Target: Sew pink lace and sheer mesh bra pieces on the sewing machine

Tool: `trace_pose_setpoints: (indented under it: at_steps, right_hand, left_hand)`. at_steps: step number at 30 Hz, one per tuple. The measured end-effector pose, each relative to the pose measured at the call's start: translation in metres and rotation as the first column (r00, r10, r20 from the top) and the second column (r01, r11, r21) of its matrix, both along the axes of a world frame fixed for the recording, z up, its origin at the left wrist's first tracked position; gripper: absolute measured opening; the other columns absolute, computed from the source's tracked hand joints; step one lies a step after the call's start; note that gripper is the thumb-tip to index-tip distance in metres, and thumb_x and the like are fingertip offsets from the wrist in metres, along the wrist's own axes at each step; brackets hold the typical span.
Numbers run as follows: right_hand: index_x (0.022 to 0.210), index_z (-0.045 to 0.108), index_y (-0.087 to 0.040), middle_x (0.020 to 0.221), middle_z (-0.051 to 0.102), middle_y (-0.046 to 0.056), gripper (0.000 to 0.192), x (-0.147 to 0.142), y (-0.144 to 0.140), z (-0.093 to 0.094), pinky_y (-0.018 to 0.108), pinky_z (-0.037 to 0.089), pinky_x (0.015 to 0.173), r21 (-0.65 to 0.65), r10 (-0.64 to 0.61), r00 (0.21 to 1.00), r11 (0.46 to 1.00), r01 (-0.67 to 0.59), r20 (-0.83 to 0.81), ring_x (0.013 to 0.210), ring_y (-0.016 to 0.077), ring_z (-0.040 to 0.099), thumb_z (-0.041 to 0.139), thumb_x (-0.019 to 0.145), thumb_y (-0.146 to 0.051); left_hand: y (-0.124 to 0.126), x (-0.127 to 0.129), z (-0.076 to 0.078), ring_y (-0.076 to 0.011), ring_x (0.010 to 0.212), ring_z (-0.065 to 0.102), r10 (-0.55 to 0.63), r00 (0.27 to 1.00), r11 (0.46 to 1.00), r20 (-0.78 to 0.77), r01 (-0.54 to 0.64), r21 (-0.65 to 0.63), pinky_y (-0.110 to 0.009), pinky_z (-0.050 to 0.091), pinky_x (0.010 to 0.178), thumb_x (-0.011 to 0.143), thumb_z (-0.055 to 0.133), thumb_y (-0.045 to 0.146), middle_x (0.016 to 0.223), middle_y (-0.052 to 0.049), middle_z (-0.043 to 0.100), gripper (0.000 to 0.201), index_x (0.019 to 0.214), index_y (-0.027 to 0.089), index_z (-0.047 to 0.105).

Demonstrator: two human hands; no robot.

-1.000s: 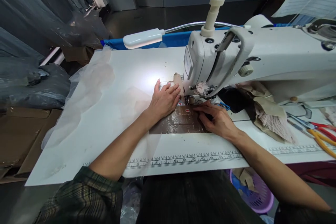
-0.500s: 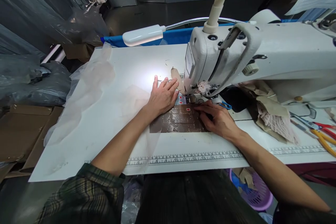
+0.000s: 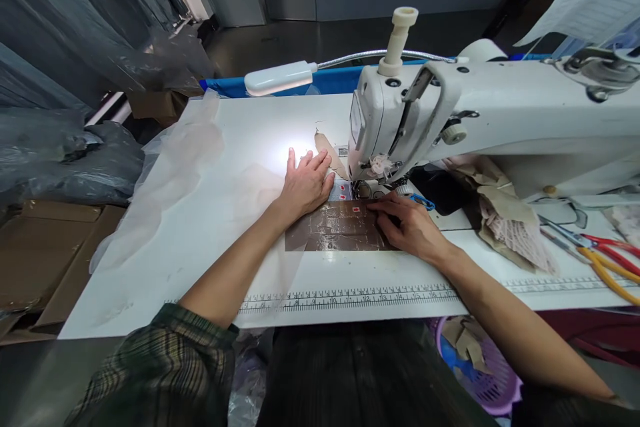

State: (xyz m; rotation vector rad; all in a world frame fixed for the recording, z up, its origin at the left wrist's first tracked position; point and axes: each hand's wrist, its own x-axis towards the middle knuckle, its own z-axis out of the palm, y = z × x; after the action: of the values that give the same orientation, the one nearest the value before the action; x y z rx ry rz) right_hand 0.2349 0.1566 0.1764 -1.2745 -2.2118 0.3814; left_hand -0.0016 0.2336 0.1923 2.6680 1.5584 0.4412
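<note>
My left hand (image 3: 306,185) lies flat on the table, fingers spread, at the left of the sewing machine's needle area. By its fingertips is a beige scrap (image 3: 329,152). Under and beside the hand, thin whitish sheer material (image 3: 263,193) spreads on the table. A glossy brown taped strip (image 3: 340,230) lies in front of the presser foot, with a small red-and-white mark near its top. My right hand (image 3: 407,221) rests on the strip's right end, fingers stretched toward the foot and thumb apart. The needle is hidden by the machine head (image 3: 377,113).
Scissors with yellow handles (image 3: 607,273) and a red-handled tool (image 3: 613,247) lie at the right beside crumpled beige fabric (image 3: 510,220). A white lamp (image 3: 280,78) lights the table. A printed ruler (image 3: 350,299) runs along the front edge; a purple basket (image 3: 500,393) stands below.
The view has shifted slightly, so the machine appears lower and further left. Both hands keep nearly the same places on the work.
</note>
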Motion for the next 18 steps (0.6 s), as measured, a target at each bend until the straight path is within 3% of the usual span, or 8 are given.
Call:
trace_pose_setpoints:
  at_steps: [3, 6, 9, 13, 15, 18]
  right_hand:
    - [0.112, 0.071, -0.022, 0.105, 0.069, 0.008, 0.031, -0.001, -0.001, 0.005, 0.039, 0.056, 0.085, 0.046, 0.075, 0.997, 0.996, -0.074, -0.003, 0.094, 0.0223, 0.066, 0.049, 0.089, -0.019]
    - [0.112, 0.07, -0.022, 0.104, 0.069, 0.008, 0.031, -0.006, -0.006, 0.013, 0.036, 0.057, 0.084, 0.104, 0.194, 0.979, 0.977, -0.187, -0.064, 0.093, 0.0204, 0.067, 0.05, 0.089, -0.017]
    - [0.121, 0.065, -0.023, 0.115, 0.067, 0.01, 0.036, -0.02, -0.012, 0.017, 0.038, 0.056, 0.091, 0.127, 0.313, 0.945, 0.945, -0.301, -0.09, 0.107, 0.022, 0.065, 0.049, 0.09, -0.017]
    - [0.134, 0.054, -0.018, 0.137, 0.055, 0.015, 0.043, -0.049, -0.02, 0.017, 0.045, 0.048, 0.103, 0.103, 0.487, 0.873, 0.868, -0.486, 0.02, 0.125, 0.0268, 0.054, 0.05, 0.092, -0.021]
    - [0.128, 0.058, -0.016, 0.132, 0.059, 0.016, 0.037, -0.06, -0.024, 0.017, 0.046, 0.05, 0.098, 0.09, 0.52, 0.849, 0.845, -0.527, 0.092, 0.117, 0.0275, 0.058, 0.051, 0.092, -0.023]
    - [0.103, 0.066, -0.017, 0.102, 0.067, 0.013, 0.02, -0.058, -0.029, 0.019, 0.043, 0.051, 0.084, 0.082, 0.47, 0.861, 0.867, -0.492, 0.196, 0.093, 0.0256, 0.063, 0.049, 0.093, -0.024]
  left_hand:
    - [0.005, -0.007, 0.007, -0.0333, 0.135, 0.044, -0.017, 1.0, 0.999, 0.021, 0.017, -0.028, -0.068, 0.015, 0.114, 0.098, 0.034, 0.034, 0.151, -0.014, 0.042, 0.046, 0.139, 0.018, 0.045]
    - [0.012, -0.018, 0.02, -0.0302, 0.139, 0.039, -0.01, 0.993, 1.0, 0.115, 0.011, -0.006, -0.06, 0.026, 0.114, 0.096, 0.04, 0.032, 0.153, -0.017, 0.038, 0.052, 0.145, 0.017, 0.037]
    - [0.014, -0.026, 0.037, -0.0264, 0.136, 0.045, -0.012, 0.98, 0.999, 0.198, 0.003, 0.046, -0.047, 0.037, 0.111, 0.095, 0.044, 0.032, 0.145, -0.017, 0.049, 0.047, 0.139, 0.015, 0.046]
    - [0.005, -0.025, 0.056, -0.0228, 0.125, 0.056, -0.021, 0.976, 0.996, 0.217, 0.003, 0.085, -0.037, 0.045, 0.105, 0.095, 0.045, 0.033, 0.135, -0.013, 0.059, 0.037, 0.124, 0.015, 0.06]
    - [-0.003, -0.024, 0.064, -0.0219, 0.119, 0.06, -0.046, 0.978, 0.996, 0.205, 0.028, 0.088, -0.037, 0.047, 0.102, 0.096, 0.046, 0.033, 0.132, -0.01, 0.062, 0.034, 0.12, 0.016, 0.063]
    - [-0.018, -0.03, 0.074, -0.0214, 0.114, 0.063, -0.104, 0.978, 0.993, 0.184, 0.09, 0.079, -0.037, 0.05, 0.099, 0.096, 0.048, 0.033, 0.128, -0.008, 0.064, 0.031, 0.116, 0.018, 0.065]
